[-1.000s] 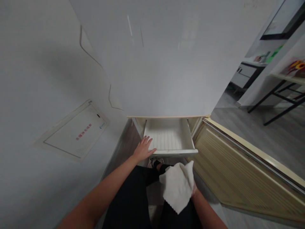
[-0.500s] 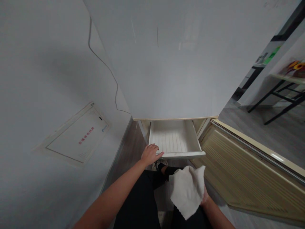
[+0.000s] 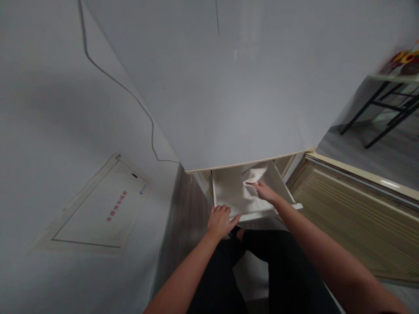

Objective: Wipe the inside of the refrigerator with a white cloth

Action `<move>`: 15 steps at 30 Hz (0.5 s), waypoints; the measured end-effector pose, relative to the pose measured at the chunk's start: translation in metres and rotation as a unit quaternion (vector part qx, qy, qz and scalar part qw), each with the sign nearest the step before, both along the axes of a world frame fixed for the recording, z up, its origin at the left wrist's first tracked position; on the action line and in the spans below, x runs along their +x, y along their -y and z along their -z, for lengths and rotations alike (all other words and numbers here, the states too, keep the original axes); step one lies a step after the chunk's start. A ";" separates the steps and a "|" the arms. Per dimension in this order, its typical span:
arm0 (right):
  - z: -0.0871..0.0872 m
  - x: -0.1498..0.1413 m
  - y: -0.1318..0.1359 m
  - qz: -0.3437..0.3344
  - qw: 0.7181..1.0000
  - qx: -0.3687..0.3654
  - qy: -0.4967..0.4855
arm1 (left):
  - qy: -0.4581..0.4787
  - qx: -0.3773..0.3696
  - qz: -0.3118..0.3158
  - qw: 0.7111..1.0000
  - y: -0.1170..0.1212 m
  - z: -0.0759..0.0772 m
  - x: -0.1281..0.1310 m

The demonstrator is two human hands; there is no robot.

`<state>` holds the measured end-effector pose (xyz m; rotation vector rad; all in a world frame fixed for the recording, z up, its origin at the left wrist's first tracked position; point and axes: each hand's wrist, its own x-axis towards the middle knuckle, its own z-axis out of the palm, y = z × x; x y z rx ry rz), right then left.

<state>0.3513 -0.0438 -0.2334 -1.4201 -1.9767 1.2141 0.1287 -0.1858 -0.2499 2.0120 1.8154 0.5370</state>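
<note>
A white drawer point(image 3: 229, 187) is pulled out from the low opening of a white refrigerator-like cabinet point(image 3: 229, 96). My left hand point(image 3: 221, 221) is closed over the drawer's front edge near its left corner, with the thumb along the rim. Inside the drawer, my right hand point(image 3: 263, 192) grips a white cloth point(image 3: 255, 175), bunched at the fingers and spreading toward the back right. Part of the drawer floor is hidden under the cloth and hand.
An open door point(image 3: 356, 222) with a ribbed yellowish inner face stands at the right. To the left is a wall with a wall panel point(image 3: 98, 209) and a hanging cable point(image 3: 131, 93). A dark-legged table point(image 3: 376, 104) with flowers stands at the far right.
My right hand has carried the cloth from above my lap forward into the drawer. My left hand stays on the drawer's front edge. The view has shifted.
</note>
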 end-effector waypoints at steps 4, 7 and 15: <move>0.042 -0.074 -0.027 -0.221 0.943 0.070 0.237 | -0.026 -0.006 0.000 1.000 0.000 0.001 0.001; 0.063 -0.113 -0.033 -0.228 0.898 0.102 0.361 | -0.012 -0.021 -0.012 1.000 0.000 -0.001 0.001; 0.076 -0.143 -0.041 -0.212 0.890 0.096 0.393 | -0.013 -0.047 -0.017 0.999 -0.001 -0.003 0.001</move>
